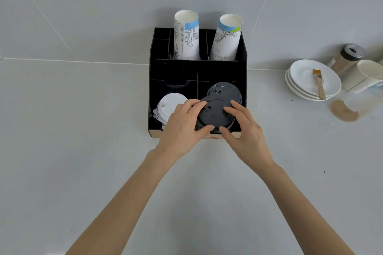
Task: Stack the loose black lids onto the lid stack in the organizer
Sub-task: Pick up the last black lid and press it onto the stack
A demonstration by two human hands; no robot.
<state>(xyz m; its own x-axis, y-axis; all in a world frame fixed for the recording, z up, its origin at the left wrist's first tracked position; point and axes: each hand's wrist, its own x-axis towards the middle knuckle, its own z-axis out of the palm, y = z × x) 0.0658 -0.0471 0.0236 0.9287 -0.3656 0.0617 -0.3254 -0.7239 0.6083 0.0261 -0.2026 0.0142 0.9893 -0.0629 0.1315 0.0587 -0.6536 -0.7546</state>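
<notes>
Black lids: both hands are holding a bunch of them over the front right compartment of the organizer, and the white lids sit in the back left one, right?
Not quite. The head view shows the white lids in the front left compartment of the organizer, not the back left. The rest holds: the left hand and right hand both have a grip on the black lids over the front right compartment.

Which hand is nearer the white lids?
Left. The left hand overlaps the right edge of the white lids; the right hand is farther right, across the black lids both hold.
</notes>
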